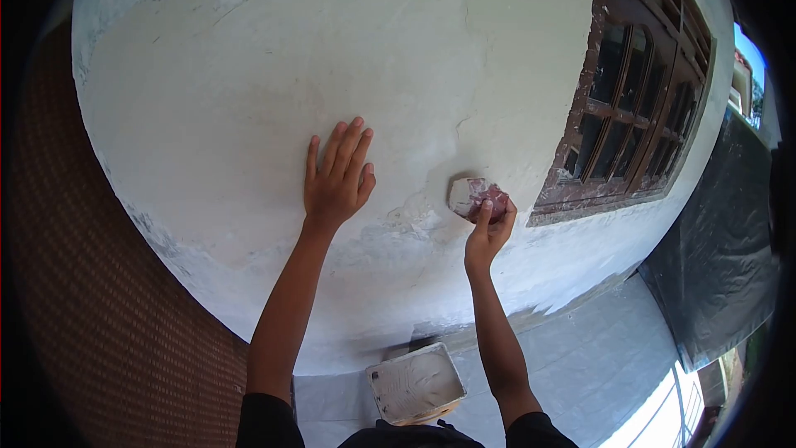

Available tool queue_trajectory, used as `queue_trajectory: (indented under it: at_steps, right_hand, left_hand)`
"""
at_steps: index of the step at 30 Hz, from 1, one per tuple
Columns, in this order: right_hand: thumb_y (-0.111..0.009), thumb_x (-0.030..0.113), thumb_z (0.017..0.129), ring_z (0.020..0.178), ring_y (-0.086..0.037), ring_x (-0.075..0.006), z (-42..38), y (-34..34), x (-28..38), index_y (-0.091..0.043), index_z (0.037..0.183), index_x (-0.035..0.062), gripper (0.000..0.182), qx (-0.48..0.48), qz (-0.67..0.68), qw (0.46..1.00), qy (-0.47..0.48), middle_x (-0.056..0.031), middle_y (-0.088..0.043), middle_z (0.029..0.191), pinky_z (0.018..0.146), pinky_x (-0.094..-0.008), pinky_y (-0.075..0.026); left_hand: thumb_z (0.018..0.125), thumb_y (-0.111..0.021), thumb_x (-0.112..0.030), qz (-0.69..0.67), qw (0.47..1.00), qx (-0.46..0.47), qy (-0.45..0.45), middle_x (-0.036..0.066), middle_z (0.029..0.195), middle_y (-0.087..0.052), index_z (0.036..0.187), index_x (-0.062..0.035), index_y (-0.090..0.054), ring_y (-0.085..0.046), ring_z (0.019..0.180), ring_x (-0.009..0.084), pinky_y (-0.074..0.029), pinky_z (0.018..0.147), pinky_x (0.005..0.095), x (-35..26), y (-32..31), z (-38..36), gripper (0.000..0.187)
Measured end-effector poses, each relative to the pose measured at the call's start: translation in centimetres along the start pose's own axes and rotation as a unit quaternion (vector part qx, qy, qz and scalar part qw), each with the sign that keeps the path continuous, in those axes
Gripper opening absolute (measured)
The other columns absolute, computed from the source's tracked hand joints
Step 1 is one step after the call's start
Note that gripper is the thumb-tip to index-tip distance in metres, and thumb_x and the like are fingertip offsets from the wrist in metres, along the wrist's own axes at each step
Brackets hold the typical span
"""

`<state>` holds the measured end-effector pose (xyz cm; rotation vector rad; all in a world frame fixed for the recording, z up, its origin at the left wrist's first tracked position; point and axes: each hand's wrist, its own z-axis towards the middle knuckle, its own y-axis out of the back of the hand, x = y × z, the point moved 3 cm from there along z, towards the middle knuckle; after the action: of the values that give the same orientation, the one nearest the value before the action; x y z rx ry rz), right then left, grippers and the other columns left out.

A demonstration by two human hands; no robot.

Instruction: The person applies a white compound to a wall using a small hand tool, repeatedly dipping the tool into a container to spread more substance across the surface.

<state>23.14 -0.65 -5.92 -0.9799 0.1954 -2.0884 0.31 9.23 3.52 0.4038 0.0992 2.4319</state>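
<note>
My left hand (334, 174) lies flat against the white wall (249, 116), its fingers stretched out and holding nothing. To its right, my right hand (491, 232) grips a dark red putty scraper (479, 199) between thumb and fingers. White putty is smeared over the scraper's face and left side. Its left edge is at the wall, close to a rough, peeling patch (419, 214). Below both hands stands a rectangular tub (417, 383) with whitish putty spread inside.
A brown wooden window (630, 99) with glass panes and a paint-spotted frame is set in the wall at right. A woven brown screen (124, 307) stands at left. Dark sheeting (705, 241) hangs at right, above the grey tiled floor (572, 365).
</note>
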Motion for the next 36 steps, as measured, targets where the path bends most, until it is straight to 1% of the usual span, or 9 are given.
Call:
queue_trajectory:
  at_steps: [4,8,12,16,20,24,29,34,36]
  right_hand:
    - [-0.056,0.012,0.097,0.094,-0.054,-0.0132,-1.4,-0.8,-1.7,-0.048,0.121,-0.001,0.028,0.118,-0.174,0.971,0.112,-0.0089,-0.056,0.109,0.083,-0.0252,-0.046]
    - [-0.054,0.018,0.099,0.103,-0.053,-0.0174,1.5,1.4,-0.8,-0.044,0.125,-0.0017,0.034,-0.154,-0.01,0.986,-0.065,-0.0122,-0.052,0.116,0.088,-0.0318,-0.047]
    - [-0.054,0.013,0.099,0.105,-0.053,-0.0174,0.1,0.6,-0.1,-0.044,0.124,-0.0016,0.031,-0.032,0.044,0.998,-0.029,-0.013,-0.052,0.117,0.09,-0.0306,-0.045]
    - [-0.056,0.01,0.096,0.105,-0.053,-0.0173,-1.8,-0.2,-1.5,-0.046,0.122,-0.0021,0.03,0.08,-0.125,0.989,0.027,-0.0126,-0.053,0.115,0.088,-0.0301,-0.045]
    - [-0.056,0.009,0.096,0.105,-0.053,-0.0176,-0.6,0.7,-1.0,-0.046,0.122,-0.0023,0.03,-0.126,0.029,0.988,-0.085,-0.0118,-0.052,0.118,0.088,-0.0325,-0.048]
    - [-0.056,0.008,0.096,0.097,-0.053,-0.0135,-2.8,-0.5,-2.0,-0.047,0.121,-0.0014,0.028,0.149,-0.102,0.979,0.094,-0.0091,-0.055,0.11,0.087,-0.0279,-0.045]
    - [-0.055,0.011,0.098,0.098,-0.053,-0.0135,-0.2,-0.1,-0.1,-0.047,0.122,-0.0009,0.028,-0.121,0.006,0.99,-0.076,-0.0102,-0.054,0.111,0.087,-0.0281,-0.046]
    - [-0.058,0.01,0.095,0.101,-0.055,-0.0179,-2.2,-1.0,-1.6,-0.05,0.119,-0.0029,0.028,0.12,-0.108,0.986,0.039,-0.0135,-0.057,0.106,0.084,-0.0298,-0.046]
    - [-0.056,0.014,0.097,0.101,-0.055,-0.0184,-0.7,-0.8,-1.2,-0.049,0.121,-0.0024,0.03,-0.01,-0.065,0.998,-0.018,-0.0129,-0.057,0.108,0.085,-0.0299,-0.047]
  left_hand:
    - [0.089,-0.053,-0.019,-0.006,1.0,0.003,0.002,0.003,0.146,-0.046,0.136,-0.013,-0.05,-0.041,0.136,0.0208,-0.024,0.114,0.0492,0.0,0.0,0.1,0.047]
    - [0.089,-0.054,-0.019,-0.003,1.0,-0.001,0.002,0.003,0.146,-0.046,0.137,-0.0129,-0.049,-0.041,0.136,0.0211,-0.024,0.114,0.0495,0.1,0.0,0.1,0.048]
    - [0.087,-0.055,-0.019,-0.001,1.0,0.001,0.003,0.003,0.146,-0.045,0.137,-0.0132,-0.049,-0.04,0.136,0.0211,-0.024,0.114,0.0495,0.1,0.0,0.0,0.05]
    - [0.087,-0.056,-0.019,-0.006,1.0,0.004,0.002,0.003,0.146,-0.045,0.137,-0.0134,-0.049,-0.04,0.136,0.0209,-0.023,0.114,0.0495,0.2,-0.1,-0.1,0.05]
    - [0.088,-0.055,-0.019,-0.003,1.0,-0.002,0.002,0.003,0.146,-0.045,0.137,-0.0132,-0.049,-0.041,0.136,0.0211,-0.023,0.114,0.0495,0.2,0.0,-0.1,0.049]
    - [0.088,-0.055,-0.02,-0.008,1.0,0.004,0.006,0.003,0.146,-0.045,0.136,-0.0131,-0.049,-0.041,0.136,0.0213,-0.023,0.114,0.0493,0.1,0.0,0.0,0.049]
    - [0.088,-0.055,-0.02,-0.006,1.0,0.003,0.004,0.003,0.147,-0.045,0.137,-0.0135,-0.049,-0.04,0.136,0.0213,-0.023,0.114,0.0493,0.1,-0.1,-0.1,0.049]
    - [0.088,-0.055,-0.02,-0.01,1.0,0.008,0.007,0.003,0.147,-0.044,0.137,-0.0135,-0.049,-0.039,0.137,0.021,-0.022,0.114,0.0492,0.2,-0.2,-0.1,0.05]
    - [0.088,-0.055,-0.02,-0.009,1.0,0.006,0.004,0.003,0.147,-0.044,0.137,-0.0136,-0.048,-0.039,0.137,0.0208,-0.022,0.114,0.0492,0.2,-0.1,-0.1,0.05]
